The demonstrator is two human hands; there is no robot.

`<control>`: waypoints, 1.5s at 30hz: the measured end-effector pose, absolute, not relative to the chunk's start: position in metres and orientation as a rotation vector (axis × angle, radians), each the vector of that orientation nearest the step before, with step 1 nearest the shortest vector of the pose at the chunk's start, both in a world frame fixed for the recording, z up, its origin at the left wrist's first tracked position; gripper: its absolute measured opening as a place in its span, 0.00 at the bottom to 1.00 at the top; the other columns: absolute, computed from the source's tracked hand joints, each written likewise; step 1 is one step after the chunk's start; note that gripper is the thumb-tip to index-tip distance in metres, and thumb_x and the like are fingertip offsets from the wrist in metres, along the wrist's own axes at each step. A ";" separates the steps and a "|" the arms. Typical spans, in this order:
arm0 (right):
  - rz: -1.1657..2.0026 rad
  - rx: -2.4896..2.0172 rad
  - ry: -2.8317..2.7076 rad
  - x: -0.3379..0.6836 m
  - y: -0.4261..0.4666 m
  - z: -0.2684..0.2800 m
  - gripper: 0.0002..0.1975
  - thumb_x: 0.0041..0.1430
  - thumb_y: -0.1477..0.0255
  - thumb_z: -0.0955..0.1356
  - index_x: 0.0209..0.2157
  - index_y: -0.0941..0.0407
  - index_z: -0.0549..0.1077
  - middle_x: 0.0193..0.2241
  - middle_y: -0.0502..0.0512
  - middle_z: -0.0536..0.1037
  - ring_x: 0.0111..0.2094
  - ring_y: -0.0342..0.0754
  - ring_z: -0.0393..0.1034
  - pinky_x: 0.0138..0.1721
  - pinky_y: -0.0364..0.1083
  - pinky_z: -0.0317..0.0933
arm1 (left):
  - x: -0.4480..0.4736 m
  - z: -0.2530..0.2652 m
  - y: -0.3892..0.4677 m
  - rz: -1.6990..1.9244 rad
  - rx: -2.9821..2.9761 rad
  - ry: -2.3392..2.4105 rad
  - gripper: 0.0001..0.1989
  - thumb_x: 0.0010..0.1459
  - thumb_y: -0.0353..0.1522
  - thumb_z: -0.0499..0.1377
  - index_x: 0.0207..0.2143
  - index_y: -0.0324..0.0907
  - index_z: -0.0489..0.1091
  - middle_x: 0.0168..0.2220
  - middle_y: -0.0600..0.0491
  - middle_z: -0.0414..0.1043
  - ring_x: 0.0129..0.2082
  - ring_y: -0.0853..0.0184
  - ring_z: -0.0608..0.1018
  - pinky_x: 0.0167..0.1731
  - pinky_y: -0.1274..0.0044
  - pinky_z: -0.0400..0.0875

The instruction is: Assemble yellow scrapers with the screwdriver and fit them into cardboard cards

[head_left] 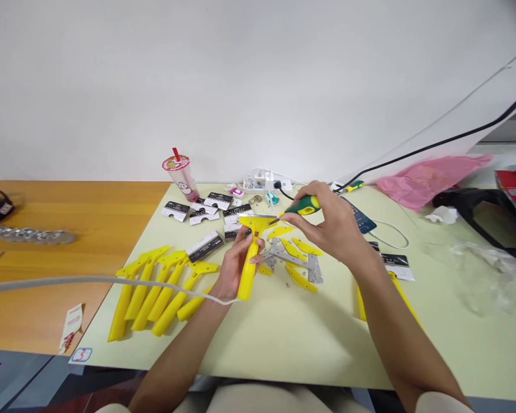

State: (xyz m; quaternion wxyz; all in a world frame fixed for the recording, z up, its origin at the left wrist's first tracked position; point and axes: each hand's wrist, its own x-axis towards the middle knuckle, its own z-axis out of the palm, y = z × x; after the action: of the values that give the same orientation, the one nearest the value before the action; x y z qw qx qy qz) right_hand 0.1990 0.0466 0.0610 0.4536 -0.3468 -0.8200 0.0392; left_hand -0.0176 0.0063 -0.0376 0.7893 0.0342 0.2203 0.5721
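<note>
Left hand: the left hand (234,261) curls around the long handle of a yellow scraper (246,275), fingers wrapped, with no wide gap.
Right hand: the right hand (337,221) pinches a green and yellow screwdriver (306,206) by its fat grip.
Yellow scraper: it is held up over the middle of the worktop (258,350), wide end away from the person, with a thin metal strip along that end.
Screwdriver tip: it points at the right side of the wide end; I cannot tell if it sits in a screw.
Step now: it looks like screw work on the wide end.
Next move: it seems to call for a still left hand, the tip straight in the screw, and a gentle twist.
Loose bits: small yellow pieces (300,278) and gray metal plates (314,268) lie just past the scraper.
Left side: more yellow handles (152,297) lie in a row.
</note>
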 end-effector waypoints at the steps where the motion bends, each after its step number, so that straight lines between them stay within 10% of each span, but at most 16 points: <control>1: 0.154 -0.876 -2.055 0.199 0.045 0.063 0.14 0.72 0.61 0.73 0.53 0.49 0.69 0.47 0.58 0.81 0.47 0.55 0.79 0.48 0.53 0.73 | -0.018 -0.037 0.007 1.232 0.062 0.479 0.16 0.62 0.21 0.67 0.47 0.49 0.77 0.44 0.53 0.76 0.37 0.73 0.81 0.20 0.89 0.63; 45: 0.309 -0.787 -2.144 0.202 0.040 0.069 0.24 0.70 0.74 0.71 0.63 0.48 0.65 0.55 0.59 0.79 0.55 0.57 0.79 0.57 0.56 0.75 | -0.020 -0.038 0.008 1.234 0.026 0.461 0.18 0.63 0.21 0.66 0.50 0.49 0.76 0.45 0.52 0.76 0.36 0.73 0.82 0.20 0.89 0.64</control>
State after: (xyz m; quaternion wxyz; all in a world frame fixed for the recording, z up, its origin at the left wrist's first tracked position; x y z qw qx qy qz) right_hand 0.2015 0.0398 0.0686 0.4063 -0.3121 -0.8500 0.1227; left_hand -0.0202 0.0078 -0.0375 0.7908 0.0122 0.2141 0.5732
